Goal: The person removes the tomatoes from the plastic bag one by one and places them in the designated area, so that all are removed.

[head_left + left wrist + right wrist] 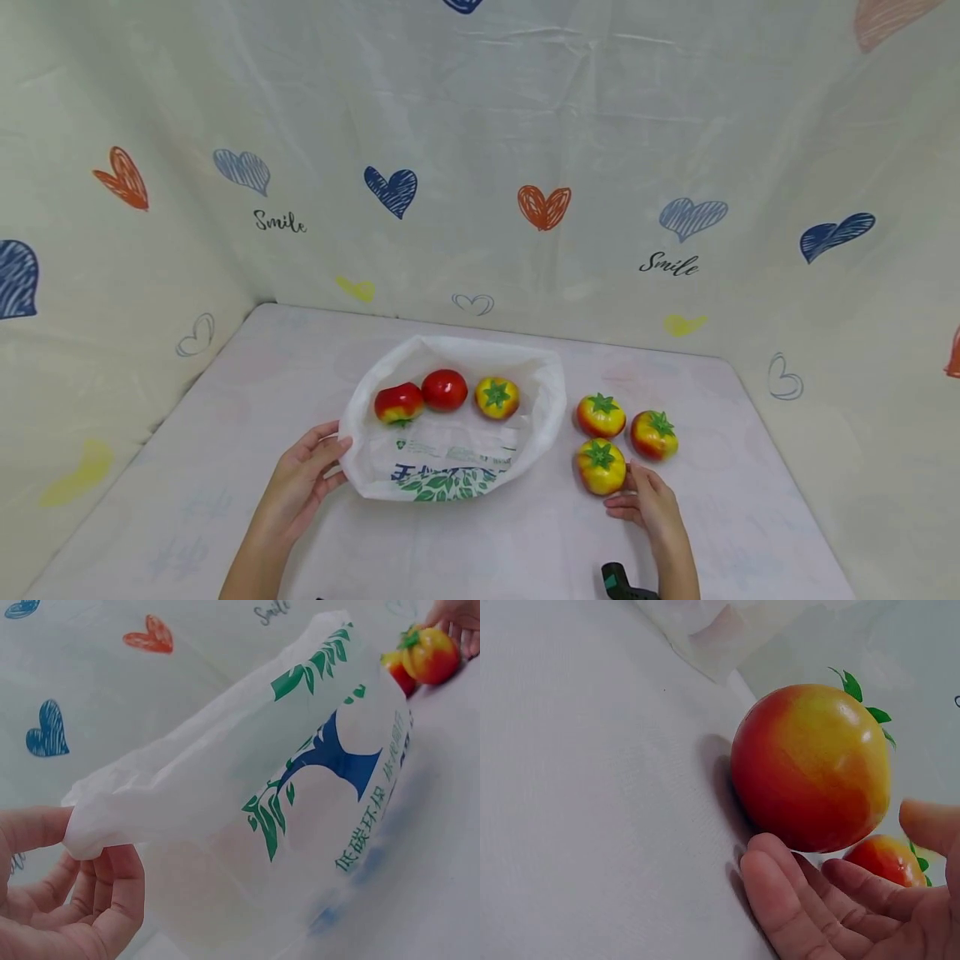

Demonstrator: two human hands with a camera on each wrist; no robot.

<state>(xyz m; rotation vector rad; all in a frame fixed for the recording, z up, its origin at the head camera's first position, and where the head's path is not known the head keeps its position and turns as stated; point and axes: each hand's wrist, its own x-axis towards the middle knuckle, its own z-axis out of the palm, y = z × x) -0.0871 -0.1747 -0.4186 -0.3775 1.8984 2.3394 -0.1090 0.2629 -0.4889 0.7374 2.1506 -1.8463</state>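
Head view: the bag (553, 387) is pinched at its rim by the left hand (306, 475); toward the right edge of the table (750, 508), the front tomato (599, 468) is flanked, ungripped, by the loosely spread right hand (649, 502). Likely light, stiff and slick, it is best cupped round its sides.

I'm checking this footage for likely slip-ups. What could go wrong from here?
The front fruit might roll away: it is round, and the right hand has its fingers beside it, not wrapped around it. It could also bump the rear fruit close behind. The white bag may sag if the left hand, pinching its rim, lets go.
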